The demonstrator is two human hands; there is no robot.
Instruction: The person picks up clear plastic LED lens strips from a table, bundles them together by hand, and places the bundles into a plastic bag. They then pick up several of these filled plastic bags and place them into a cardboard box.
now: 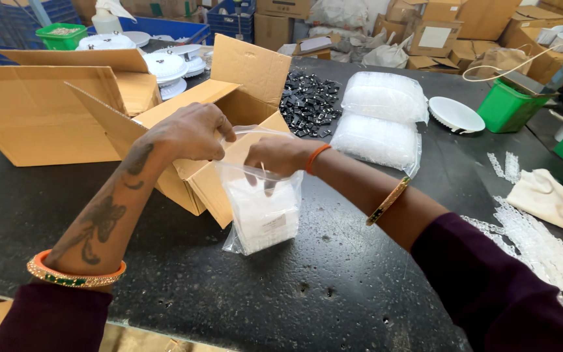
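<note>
A clear plastic bag (pixel 262 208) stands on the dark table (pixel 294 287), tall way up, mouth on top, with small white pieces inside. The left hand (pixel 187 133) pinches the bag's top edge. The right hand (pixel 275 156) has its fingers dipped into the mouth, pinching the edge. Behind is an open cardboard box (pixel 229 98); what is inside is hidden.

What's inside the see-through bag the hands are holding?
The bag holds a stack of small white flat pieces, seen through the plastic. The right hand reaches into its mouth and the left hand pinches the rim. The stack's back is hidden.
</note>
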